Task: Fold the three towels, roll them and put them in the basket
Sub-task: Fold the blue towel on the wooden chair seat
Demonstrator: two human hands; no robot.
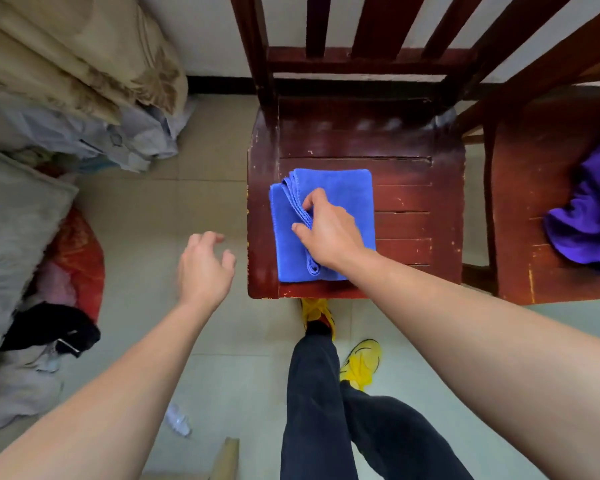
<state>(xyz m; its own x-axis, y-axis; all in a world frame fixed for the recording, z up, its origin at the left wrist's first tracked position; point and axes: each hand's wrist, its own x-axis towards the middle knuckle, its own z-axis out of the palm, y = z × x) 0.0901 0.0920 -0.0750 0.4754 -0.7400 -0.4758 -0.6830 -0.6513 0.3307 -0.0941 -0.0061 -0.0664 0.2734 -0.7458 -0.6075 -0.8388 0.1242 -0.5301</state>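
A blue towel (340,192) lies folded into a rectangle on the seat of a dark red wooden chair (413,161). My right hand (329,233) rests on it and pinches its layered hem between thumb and fingers. Left of the chair, my left hand (205,268) hovers over the floor with fingers loosely curled and holds nothing. A crumpled purple towel (589,216) lies on a second chair (534,188) at the right edge. No basket is in view.
Piled bedding and pillows (49,81) and loose clothes (49,327) fill the left side. Below the chair stand my legs in dark trousers and yellow shoes (361,362). A clear plastic bottle (177,419) and cardboard (226,459) lie on the tiled floor.
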